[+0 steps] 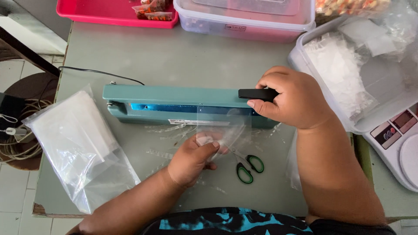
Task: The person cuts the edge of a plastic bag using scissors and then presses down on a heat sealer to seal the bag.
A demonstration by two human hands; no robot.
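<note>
A teal heat sealer (174,101) lies across the grey table. My right hand (292,101) grips the black handle (257,94) at the sealer's right end, with the arm pressed down. My left hand (193,159) pinches a small clear plastic bag (222,126) whose far edge sits under the sealer's bar. Small scissors with green-and-black handles (249,167) lie on the table just right of my left hand, partly under the bag.
A large clear bag of plastic sheets (80,148) lies at the left. A pink tray (109,11) and a clear lidded box (244,19) stand at the back. A white tub of bags (348,74) and a scale (400,143) sit at the right. Clear plastic offcuts (174,130) litter the table before the sealer.
</note>
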